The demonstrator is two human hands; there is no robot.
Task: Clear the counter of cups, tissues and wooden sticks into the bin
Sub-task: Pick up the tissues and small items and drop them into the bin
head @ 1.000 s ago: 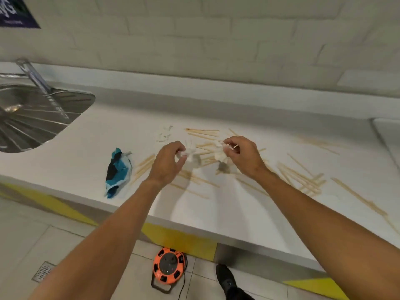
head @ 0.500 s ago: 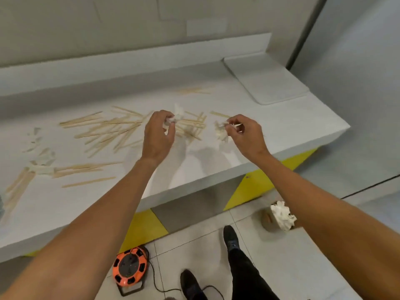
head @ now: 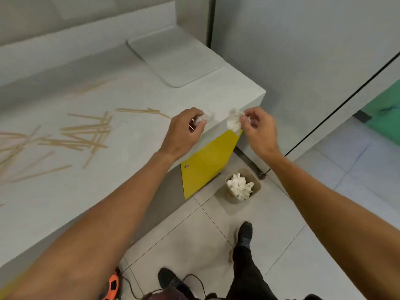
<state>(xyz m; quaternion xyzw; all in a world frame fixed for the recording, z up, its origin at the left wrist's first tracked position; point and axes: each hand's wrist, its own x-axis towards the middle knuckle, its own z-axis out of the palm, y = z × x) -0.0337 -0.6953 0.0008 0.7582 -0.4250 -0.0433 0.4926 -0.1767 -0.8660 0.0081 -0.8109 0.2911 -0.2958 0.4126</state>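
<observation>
Two tissue wads are held up at the end of the desk (head: 129,191), with the bin (head: 256,180) on the floor below.

A small tissue wad (head: 201,120) is pinched in the grip of the left hand (head: 184,132), whose fingers are curled round it over the desk's near corner. A larger tissue wad (head: 234,124) is clamped between the thumb and fingertips of the right hand (head: 258,131), just past the desk edge and above the yellow cabinet front (head: 205,161). The bin is seen beside that cabinet, with white tissues (head: 239,187) heaped in it. Wooden sticks (head: 86,135) are scattered over the desk to the left, well apart from both hands. A flat grey tray (head: 173,59) is seen at the far corner.
</observation>
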